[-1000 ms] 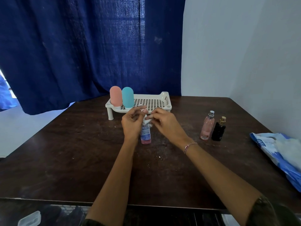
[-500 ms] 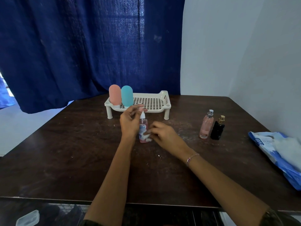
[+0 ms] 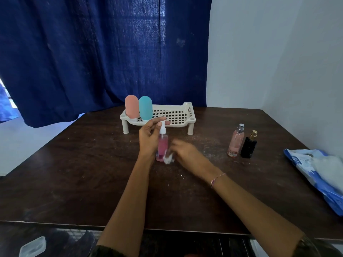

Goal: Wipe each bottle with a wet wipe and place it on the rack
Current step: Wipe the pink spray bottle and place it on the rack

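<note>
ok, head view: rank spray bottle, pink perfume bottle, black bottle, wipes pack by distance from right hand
1. Spray bottle, against the wet wipe in the right hand.
2. Pink perfume bottle, to its right.
3. Black bottle, just beyond it.
4. Wipes pack, table's right edge.

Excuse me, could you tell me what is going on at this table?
A person is wiping bottles. The left hand steadies a pink spray bottle upright on the table by its top, while the right hand rubs a wet wipe against its base. A pink bottle and a teal bottle stand on the white rack; a clear pink perfume bottle and a black bottle wait on the table to the right.
</note>
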`<state>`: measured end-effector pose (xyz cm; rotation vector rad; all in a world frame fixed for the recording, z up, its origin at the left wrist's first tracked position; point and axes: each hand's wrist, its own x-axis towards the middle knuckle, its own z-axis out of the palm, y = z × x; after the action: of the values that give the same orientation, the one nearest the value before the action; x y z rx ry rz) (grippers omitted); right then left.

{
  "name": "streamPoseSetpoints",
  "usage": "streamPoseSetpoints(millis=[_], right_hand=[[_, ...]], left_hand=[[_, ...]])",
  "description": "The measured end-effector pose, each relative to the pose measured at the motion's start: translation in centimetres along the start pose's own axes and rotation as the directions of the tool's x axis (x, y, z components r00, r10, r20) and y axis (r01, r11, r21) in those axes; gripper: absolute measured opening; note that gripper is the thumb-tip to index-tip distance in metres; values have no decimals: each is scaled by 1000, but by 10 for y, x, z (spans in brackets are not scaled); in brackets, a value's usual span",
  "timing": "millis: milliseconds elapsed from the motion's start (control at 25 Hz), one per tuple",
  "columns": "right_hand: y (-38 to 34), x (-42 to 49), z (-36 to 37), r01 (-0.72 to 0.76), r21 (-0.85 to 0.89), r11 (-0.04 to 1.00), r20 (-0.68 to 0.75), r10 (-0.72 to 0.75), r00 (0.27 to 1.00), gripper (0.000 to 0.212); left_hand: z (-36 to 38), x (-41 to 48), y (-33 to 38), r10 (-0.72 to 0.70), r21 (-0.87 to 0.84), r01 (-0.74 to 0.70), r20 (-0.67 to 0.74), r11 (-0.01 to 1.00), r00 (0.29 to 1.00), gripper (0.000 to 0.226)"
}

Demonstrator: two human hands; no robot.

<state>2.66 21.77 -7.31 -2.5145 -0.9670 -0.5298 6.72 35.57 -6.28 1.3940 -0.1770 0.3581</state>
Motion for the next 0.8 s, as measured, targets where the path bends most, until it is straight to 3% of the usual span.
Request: streamPoseSetpoints(millis=[160, 360, 440, 600, 800], right_hand=[[-2, -6, 6, -12, 11, 1000, 10, 12, 1000, 17], [-6, 23, -12, -108, 53, 993, -254, 118, 960, 19], [-9, 31, -15, -164, 55, 985, -291, 173, 941, 22], [-18, 23, -4, -105, 27, 994, -213, 108, 971, 22], [-23, -6, 16, -27, -23, 999, -144, 24, 989, 17]], left_hand=[[2, -1, 0, 9, 37, -9, 8, 999, 1000, 20], [1, -2, 3, -53, -112, 50, -27, 992, 998, 20], [4, -3, 3, -127, -218, 114, -44, 969, 991, 20], [3, -2, 3, -334, -465, 261, -81, 846, 939, 20], [-2, 2, 2, -468, -538, 309, -187, 784, 864, 19]])
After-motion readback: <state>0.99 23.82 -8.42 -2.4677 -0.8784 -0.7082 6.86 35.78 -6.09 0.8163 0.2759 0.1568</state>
